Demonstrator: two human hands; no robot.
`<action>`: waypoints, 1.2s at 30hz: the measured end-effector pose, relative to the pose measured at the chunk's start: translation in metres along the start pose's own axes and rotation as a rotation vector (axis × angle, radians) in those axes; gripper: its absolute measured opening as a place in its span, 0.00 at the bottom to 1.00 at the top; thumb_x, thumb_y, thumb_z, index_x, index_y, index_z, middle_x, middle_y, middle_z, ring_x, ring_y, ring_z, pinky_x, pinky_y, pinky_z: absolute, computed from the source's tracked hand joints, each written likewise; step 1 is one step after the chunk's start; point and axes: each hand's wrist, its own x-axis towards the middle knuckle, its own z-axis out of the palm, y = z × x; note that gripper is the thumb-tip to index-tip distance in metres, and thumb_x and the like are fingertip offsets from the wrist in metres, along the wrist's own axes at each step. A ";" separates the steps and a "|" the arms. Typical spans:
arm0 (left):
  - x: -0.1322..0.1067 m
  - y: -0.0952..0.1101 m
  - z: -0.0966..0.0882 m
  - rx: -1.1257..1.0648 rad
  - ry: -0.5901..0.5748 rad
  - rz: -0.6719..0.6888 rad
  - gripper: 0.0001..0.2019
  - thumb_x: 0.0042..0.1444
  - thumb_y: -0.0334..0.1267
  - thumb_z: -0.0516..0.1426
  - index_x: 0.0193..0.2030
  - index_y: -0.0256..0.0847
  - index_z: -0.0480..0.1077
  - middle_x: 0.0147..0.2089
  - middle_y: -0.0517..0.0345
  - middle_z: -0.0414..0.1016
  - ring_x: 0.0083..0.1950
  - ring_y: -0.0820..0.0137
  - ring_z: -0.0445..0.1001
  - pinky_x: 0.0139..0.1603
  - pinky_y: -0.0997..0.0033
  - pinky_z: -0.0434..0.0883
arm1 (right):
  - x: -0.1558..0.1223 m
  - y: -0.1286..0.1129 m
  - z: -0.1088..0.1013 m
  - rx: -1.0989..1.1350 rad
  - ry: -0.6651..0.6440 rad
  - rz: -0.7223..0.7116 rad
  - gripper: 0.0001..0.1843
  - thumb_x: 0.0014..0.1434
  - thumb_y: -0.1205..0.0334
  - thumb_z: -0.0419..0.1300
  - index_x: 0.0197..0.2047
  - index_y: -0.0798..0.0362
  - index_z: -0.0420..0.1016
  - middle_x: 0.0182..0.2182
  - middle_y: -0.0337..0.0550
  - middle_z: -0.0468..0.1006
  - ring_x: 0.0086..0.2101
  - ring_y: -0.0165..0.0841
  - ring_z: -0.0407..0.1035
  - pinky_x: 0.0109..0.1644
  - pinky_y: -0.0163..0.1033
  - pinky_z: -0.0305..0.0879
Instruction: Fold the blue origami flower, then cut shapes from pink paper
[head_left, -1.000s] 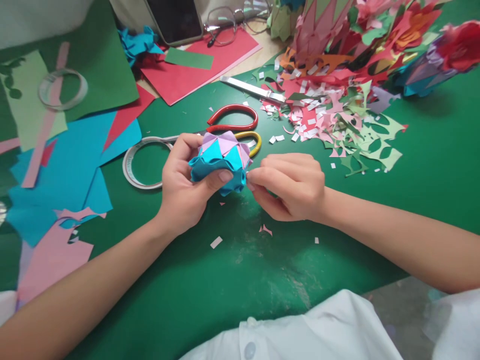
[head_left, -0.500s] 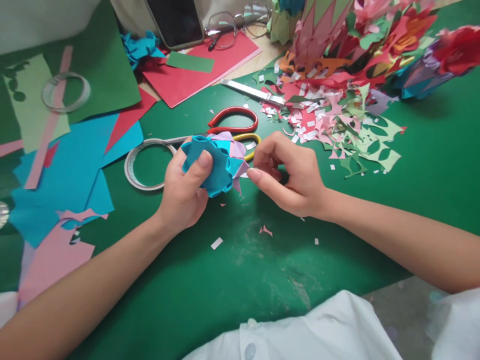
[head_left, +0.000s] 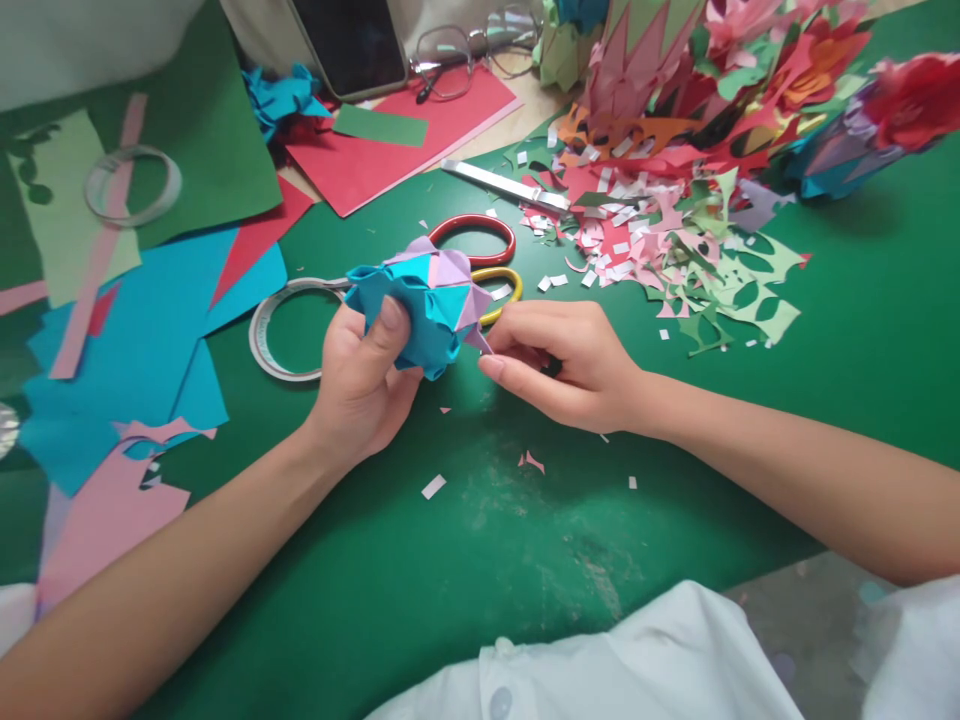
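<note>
My left hand (head_left: 367,375) grips a folded paper vase (head_left: 431,310), blue with lilac pointed tips along its right side. The thumb presses on its blue base, and the other fingers are mostly hidden behind it. At the vase's right edge, my right hand (head_left: 559,355) pinches a lilac paper tip between thumb and forefinger. Just behind the vase lie scissors (head_left: 514,245) with one red and one yellow handle loop, their blades largely covered. A roll of tape (head_left: 259,340) rests left of my left hand.
Coloured sheets, including a blue one (head_left: 150,320), cover the left side, with another tape roll (head_left: 90,190) on top. Paper scraps (head_left: 637,240) heap at the right, by a box cutter (head_left: 506,185). Paper flowers (head_left: 911,105), a phone (head_left: 352,50) and glasses (head_left: 446,65) stand or lie behind.
My left hand has turned the vase so more of its blue and lilac side shows. My right hand has moved slightly left and down, its fingers closing on a lilac tip.
</note>
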 end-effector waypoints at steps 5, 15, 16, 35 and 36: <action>0.000 -0.005 -0.005 0.072 0.008 0.032 0.18 0.46 0.47 0.70 0.38 0.41 0.71 0.32 0.66 0.78 0.30 0.75 0.78 0.34 0.74 0.76 | -0.002 0.000 0.000 -0.030 0.023 -0.035 0.11 0.66 0.67 0.53 0.30 0.53 0.66 0.23 0.35 0.64 0.24 0.27 0.58 0.30 0.32 0.56; -0.001 -0.010 -0.006 0.140 0.017 0.102 0.19 0.48 0.47 0.69 0.38 0.39 0.67 0.32 0.64 0.78 0.30 0.74 0.79 0.33 0.73 0.77 | -0.004 -0.002 0.003 -0.078 0.047 -0.155 0.08 0.63 0.73 0.54 0.33 0.54 0.69 0.25 0.38 0.72 0.26 0.27 0.64 0.31 0.31 0.60; -0.002 -0.010 -0.006 0.137 0.021 0.096 0.19 0.48 0.47 0.68 0.38 0.40 0.68 0.32 0.64 0.78 0.32 0.72 0.80 0.35 0.72 0.78 | -0.004 -0.003 0.003 -0.059 0.062 -0.150 0.08 0.62 0.73 0.55 0.32 0.54 0.69 0.24 0.37 0.70 0.25 0.26 0.63 0.30 0.31 0.59; -0.003 -0.002 0.000 0.034 0.032 -0.034 0.23 0.45 0.47 0.70 0.44 0.38 0.72 0.34 0.65 0.82 0.32 0.76 0.80 0.30 0.80 0.76 | 0.000 0.001 0.004 0.001 0.153 0.067 0.14 0.62 0.63 0.61 0.26 0.55 0.67 0.20 0.32 0.64 0.20 0.22 0.52 0.25 0.30 0.53; -0.003 -0.003 -0.001 0.038 0.029 -0.032 0.24 0.45 0.47 0.70 0.46 0.39 0.72 0.35 0.65 0.82 0.31 0.76 0.80 0.29 0.80 0.76 | 0.001 0.001 0.004 0.003 0.153 0.076 0.15 0.63 0.62 0.61 0.26 0.55 0.67 0.20 0.32 0.64 0.20 0.22 0.52 0.25 0.30 0.52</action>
